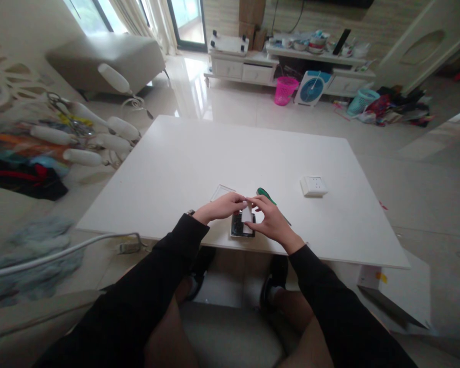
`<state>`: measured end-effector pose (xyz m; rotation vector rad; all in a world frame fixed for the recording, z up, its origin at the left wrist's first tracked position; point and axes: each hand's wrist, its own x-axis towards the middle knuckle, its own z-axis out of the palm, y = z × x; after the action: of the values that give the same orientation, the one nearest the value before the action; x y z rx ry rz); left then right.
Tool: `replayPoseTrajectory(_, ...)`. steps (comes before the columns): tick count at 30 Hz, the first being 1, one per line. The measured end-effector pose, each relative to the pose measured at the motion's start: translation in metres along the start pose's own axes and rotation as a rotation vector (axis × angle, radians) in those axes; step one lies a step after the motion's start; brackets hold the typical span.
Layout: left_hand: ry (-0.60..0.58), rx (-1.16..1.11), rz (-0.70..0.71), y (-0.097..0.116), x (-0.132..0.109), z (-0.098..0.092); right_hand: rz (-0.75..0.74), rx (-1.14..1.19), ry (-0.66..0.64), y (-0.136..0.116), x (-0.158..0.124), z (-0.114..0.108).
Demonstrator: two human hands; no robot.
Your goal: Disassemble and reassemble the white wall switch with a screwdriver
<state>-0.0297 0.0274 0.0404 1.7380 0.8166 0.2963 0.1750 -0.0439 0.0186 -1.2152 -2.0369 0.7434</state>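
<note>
Between my two hands is a small white rectangular piece (247, 212), held above a black box-like part (237, 225) near the table's front edge. My left hand (226, 205) has its fingertips on the top end of the white piece. My right hand (270, 221) grips the same piece by its side with thumb and fingers. Behind my left hand lies a pale rectangular frame (220, 192), partly hidden. A screwdriver with a green handle (266, 194) lies behind my right hand, its shaft partly covered by the hand.
A white socket box (314, 186) sits on the white table (214, 148) to the right. At the left, a lamp with several white shades (115, 78) reaches beside the table edge. A white cable (61, 254) crosses at the lower left.
</note>
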Motion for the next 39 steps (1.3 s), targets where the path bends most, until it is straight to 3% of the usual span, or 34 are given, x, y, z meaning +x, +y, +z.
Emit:
replayPoseTrajectory(5,0.131,0.284,-0.088,-0.005,0.0,-0.003,0.064,-0.098,0.016,0.007,-0.001,0.001)
replayPoseTrajectory(8,0.171,0.476,-0.124,-0.009,-0.002,-0.005,0.077,-0.138,-0.051,0.005,-0.002,0.007)
replayPoseTrajectory(18,0.0,0.549,-0.188,-0.015,-0.007,-0.005,0.075,-0.367,-0.264,-0.006,-0.001,0.035)
replayPoseTrajectory(32,-0.052,0.664,-0.244,-0.008,-0.006,0.004,0.064,-0.406,-0.301,-0.002,-0.001,0.036)
replayPoseTrajectory(39,-0.08,0.75,-0.266,-0.01,0.0,0.015,0.164,-0.363,-0.242,-0.002,-0.002,0.039)
